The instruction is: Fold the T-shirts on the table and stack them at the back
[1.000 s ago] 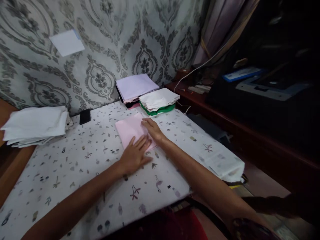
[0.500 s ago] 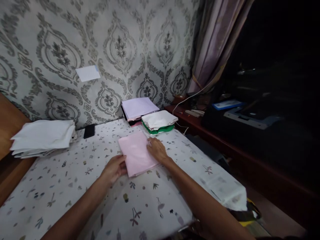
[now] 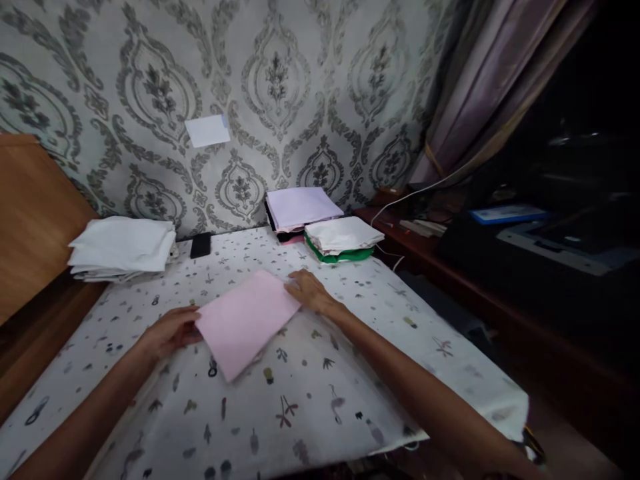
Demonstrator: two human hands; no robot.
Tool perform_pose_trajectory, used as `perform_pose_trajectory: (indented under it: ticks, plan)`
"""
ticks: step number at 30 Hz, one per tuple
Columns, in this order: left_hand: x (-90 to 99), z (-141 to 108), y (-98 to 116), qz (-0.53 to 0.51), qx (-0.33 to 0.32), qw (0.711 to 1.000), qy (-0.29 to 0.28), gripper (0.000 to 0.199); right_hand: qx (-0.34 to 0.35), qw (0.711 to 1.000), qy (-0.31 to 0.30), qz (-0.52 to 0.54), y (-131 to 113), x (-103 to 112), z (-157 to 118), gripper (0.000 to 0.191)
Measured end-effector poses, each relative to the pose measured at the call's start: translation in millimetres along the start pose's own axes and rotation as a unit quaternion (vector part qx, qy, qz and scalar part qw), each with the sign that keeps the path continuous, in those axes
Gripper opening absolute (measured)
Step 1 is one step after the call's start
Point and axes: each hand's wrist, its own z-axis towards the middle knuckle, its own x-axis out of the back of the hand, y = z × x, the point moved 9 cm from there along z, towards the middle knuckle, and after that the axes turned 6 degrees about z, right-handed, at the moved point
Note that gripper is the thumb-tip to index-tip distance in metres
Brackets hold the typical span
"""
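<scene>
A folded pink cloth [image 3: 247, 321] is tilted at an angle over the patterned white sheet [image 3: 200, 413], between my two hands. My left hand [image 3: 175, 330] grips its left corner, thumb and fingers closed on the edge. At its right corner, my right hand [image 3: 310, 292] has its fingers closed on the cloth. Behind it stand a stack topped with lilac cloth [image 3: 303, 205] and a stack of white cloth [image 3: 345, 235] with a green piece at the bottom.
A pile of white cloths [image 3: 123, 247] lies at the left by a wooden board [image 3: 43, 213]. A black phone [image 3: 201, 245] rests near the wall. On the right are a dark red ledge [image 3: 415, 247], a white cable and a curtain [image 3: 480, 100].
The pink cloth has turned and moved left and nearer. My left hand has moved left with its corner. The view has shifted, so the background sits further right.
</scene>
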Motion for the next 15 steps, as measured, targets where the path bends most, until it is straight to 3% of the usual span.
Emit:
perform_pose_trajectory:
  ticks: [3, 7, 10, 15]
  plan:
    - [20.2, -7.1, -7.1, -0.058, -0.013, 0.996, 0.060, 0.005, 0.007, 0.999, -0.030, -0.009, -27.0, -20.5, 27.0, 0.039]
    - [0.7, -10.3, -16.1, -0.061, 0.001, 0.997, 0.048, 0.015, -0.006, 0.999, -0.043, -0.008, -50.4, -37.2, 64.5, 0.034]
    - [-9.6, -7.5, -16.6, -0.036, 0.003, 0.998, 0.050, 0.015, -0.040, 0.998, -0.045, -0.001, -51.2, -43.7, 84.6, 0.027]
    - [-6.8, -1.7, -18.0, -0.032, -0.012, 0.996, 0.080, 0.005, -0.089, 0.995, -0.034, 0.025, -37.8, -47.6, 95.7, 0.023]
